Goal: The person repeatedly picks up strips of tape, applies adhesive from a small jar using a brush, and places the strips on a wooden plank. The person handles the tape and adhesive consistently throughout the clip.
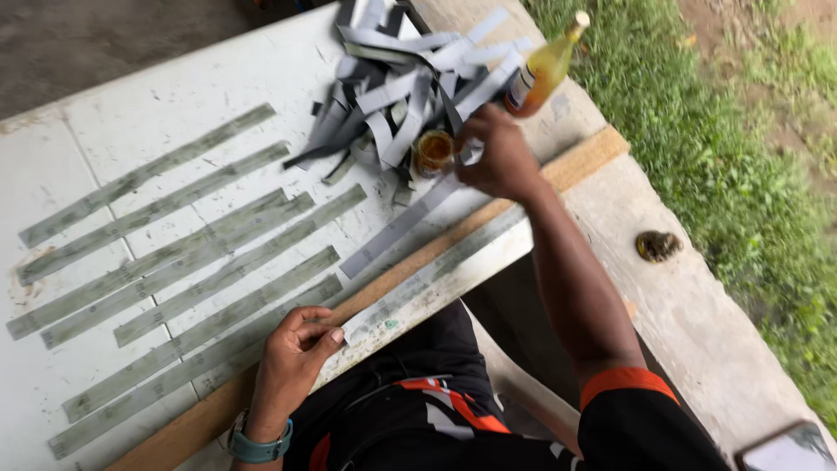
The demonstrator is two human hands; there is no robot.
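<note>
My left hand (295, 353) presses the near end of a long grey strip (433, 277) against a wooden plank (575, 163) along the white table's (174, 96) front edge. My right hand (497, 157) reaches out over a small round jar of amber liquid (433, 151), fingers closed around something small that I cannot make out. Another grey strip (397, 228) lies slanted just below that hand. A bottle of amber liquid (545, 68) stands right behind it.
Several grey strips (187, 262) lie side by side across the table. A tangled pile of grey strips (405, 74) sits at the far end. A concrete ledge (689, 305) and grass (750, 131) lie to the right.
</note>
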